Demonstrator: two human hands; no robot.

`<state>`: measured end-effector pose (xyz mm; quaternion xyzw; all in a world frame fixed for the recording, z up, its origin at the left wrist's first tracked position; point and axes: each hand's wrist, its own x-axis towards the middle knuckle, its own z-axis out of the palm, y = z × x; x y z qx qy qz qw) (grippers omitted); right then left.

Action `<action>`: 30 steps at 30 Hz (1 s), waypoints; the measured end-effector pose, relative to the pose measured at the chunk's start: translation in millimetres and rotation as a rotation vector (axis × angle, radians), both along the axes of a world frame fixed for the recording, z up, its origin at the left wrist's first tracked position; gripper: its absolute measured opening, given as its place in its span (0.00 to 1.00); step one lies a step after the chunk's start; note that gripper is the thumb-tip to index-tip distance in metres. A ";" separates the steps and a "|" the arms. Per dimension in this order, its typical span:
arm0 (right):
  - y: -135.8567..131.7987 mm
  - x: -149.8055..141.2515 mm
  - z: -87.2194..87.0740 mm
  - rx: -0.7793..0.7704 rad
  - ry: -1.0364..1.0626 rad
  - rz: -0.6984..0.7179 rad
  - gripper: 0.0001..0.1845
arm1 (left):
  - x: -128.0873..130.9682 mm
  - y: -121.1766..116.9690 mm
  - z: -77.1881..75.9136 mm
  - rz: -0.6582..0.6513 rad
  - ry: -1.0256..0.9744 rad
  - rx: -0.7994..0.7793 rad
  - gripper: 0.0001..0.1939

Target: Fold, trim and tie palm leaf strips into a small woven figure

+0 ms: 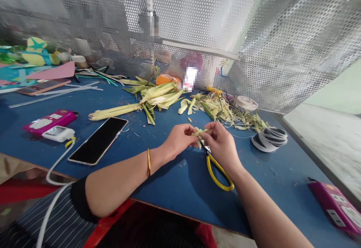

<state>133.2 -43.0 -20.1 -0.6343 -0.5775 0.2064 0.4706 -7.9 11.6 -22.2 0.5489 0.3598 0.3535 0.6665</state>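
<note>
Both hands meet over the middle of the blue table (180,180). Between their fingertips is a small piece of pale green corn husk (199,132). My left hand (182,139), with a gold bangle at the wrist, pinches its left side. From the right, my right hand (218,139) pinches the same piece with thumb and fingers. Yellow-handled scissors (220,178) lie just under my right hand, their blades partly hidden by the hands and husk. Beyond the hands lies a pile of larger corn husks (160,95), with shredded husk strips (222,108) to its right.
A black-screened phone (98,140) and a magenta power bank (50,123) with a white cable lie left. A spool of white cord (269,139) and tape roll (246,103) stand right. Another magenta device (335,206) sits near the right edge. A perforated metal screen (194,18) borders the back.
</note>
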 end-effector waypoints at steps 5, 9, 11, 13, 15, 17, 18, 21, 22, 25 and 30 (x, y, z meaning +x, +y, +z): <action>-1.1 -1.2 2.0 -0.038 -0.137 0.064 0.12 | -2.9 4.1 -7.9 -0.067 0.183 0.247 0.06; -0.7 0.7 2.5 -0.061 -0.141 0.037 0.13 | -4.8 3.1 -7.8 -0.081 0.299 0.374 0.07; 0.3 2.8 1.5 -0.052 -0.084 0.017 0.12 | -5.2 1.7 -6.3 -0.099 0.299 0.384 0.06; 1.0 4.4 1.0 -0.028 -0.035 -0.021 0.10 | -5.4 0.9 -5.2 -0.118 0.286 0.370 0.07; 0.9 4.5 1.7 -0.002 -0.005 -0.041 0.10 | -5.3 0.7 -4.5 -0.136 0.267 0.334 0.11; 0.3 3.4 3.2 0.026 -0.002 -0.032 0.10 | -5.1 0.7 -3.9 -0.194 0.221 0.264 0.15; -0.1 2.7 4.0 0.041 -0.004 -0.019 0.10 | -5.1 0.4 -3.4 -0.245 0.191 0.211 0.13; -0.2 1.8 4.1 0.087 0.010 -0.010 0.09 | -5.4 -2.0 -1.4 -0.433 0.150 0.062 0.03; 0.2 2.0 3.1 0.100 0.031 -0.037 0.09 | -5.7 -3.1 -0.6 -0.483 0.161 0.038 0.03; 2.5 3.7 -1.7 0.111 0.142 -0.171 0.11 | -7.4 -5.3 1.2 -0.570 0.179 0.044 0.06; 5.4 3.5 -5.2 0.033 0.229 -0.173 0.14 | -9.2 -4.8 1.6 -0.619 0.143 -0.010 0.11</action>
